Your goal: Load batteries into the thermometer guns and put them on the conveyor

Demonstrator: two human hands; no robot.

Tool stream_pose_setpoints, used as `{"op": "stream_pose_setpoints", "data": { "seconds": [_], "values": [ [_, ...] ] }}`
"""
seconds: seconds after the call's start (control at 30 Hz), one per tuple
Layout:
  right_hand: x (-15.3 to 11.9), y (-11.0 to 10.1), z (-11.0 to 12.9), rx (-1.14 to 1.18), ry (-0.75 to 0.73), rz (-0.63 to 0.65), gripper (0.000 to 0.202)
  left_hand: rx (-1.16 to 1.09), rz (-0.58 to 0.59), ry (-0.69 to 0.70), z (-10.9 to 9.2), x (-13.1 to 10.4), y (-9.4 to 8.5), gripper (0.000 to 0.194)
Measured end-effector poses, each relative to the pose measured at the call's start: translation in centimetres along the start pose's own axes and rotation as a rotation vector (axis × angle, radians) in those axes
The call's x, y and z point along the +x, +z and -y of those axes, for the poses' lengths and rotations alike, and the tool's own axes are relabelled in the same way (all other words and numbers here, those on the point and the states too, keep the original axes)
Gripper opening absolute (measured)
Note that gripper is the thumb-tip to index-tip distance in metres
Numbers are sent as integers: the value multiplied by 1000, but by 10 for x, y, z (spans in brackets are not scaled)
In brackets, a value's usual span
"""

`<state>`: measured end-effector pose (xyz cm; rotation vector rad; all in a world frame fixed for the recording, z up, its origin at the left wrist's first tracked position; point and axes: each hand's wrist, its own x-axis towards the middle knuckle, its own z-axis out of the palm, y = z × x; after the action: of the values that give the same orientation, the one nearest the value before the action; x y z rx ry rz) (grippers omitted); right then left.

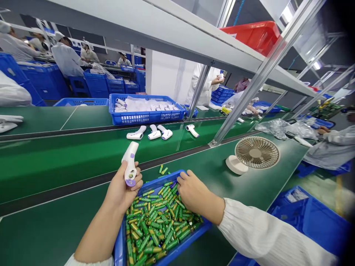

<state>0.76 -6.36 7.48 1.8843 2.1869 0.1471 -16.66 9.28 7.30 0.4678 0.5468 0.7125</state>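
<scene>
Basically, L hand (pixel 122 192) is wrapped round the gun (pixel 129 160), long axis approx. 12-to-6 o'clock. Batts (pixel 155 221) fill the tray (pixel 120 245), approx. 4–5 o'clock from L hand, approx. 8 o'clock from R hand (pixel 192 192), which is nearer: over them, fingers curled; can't tell if pinching one.

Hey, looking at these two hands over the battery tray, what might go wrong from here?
Loose batteries lie outside the tray, beyond its far rim; being round, they might roll away.
The right hand is at that rim, so it could knock out more batteries.
Only the left hand holds the white device; a slip might drop it.
</scene>
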Motion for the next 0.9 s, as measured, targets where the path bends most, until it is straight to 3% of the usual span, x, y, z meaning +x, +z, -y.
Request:
{"op": "stream_pose_setpoints", "data": {
  "seconds": [0.1, 0.27, 0.47, 0.63, 0.8, 0.9],
  "values": [
    [4, 3, 11, -78, -83, 85, 13, 10, -4, 4, 1, -2, 2, 29],
    [7, 3, 18, -121, -57, 210, 10, 4, -3, -7, 5, -4, 6, 28],
    [7, -4, 9, -35, -107, 288, 13, 50, -26, -8, 14, -5, 9, 27],
    [-1, -14, -1, 273, -57, 144, 6, 53, -22, -11, 15, -4, 8, 27],
    [-9, -9, 8, 350, -58, 152, 7, 42, -19, -8, 15, -4, 6, 27],
    [-1, -16, 14, 597, -57, -96, 12, 41, -12, -8, 16, -4, 6, 27]
  ]
}}
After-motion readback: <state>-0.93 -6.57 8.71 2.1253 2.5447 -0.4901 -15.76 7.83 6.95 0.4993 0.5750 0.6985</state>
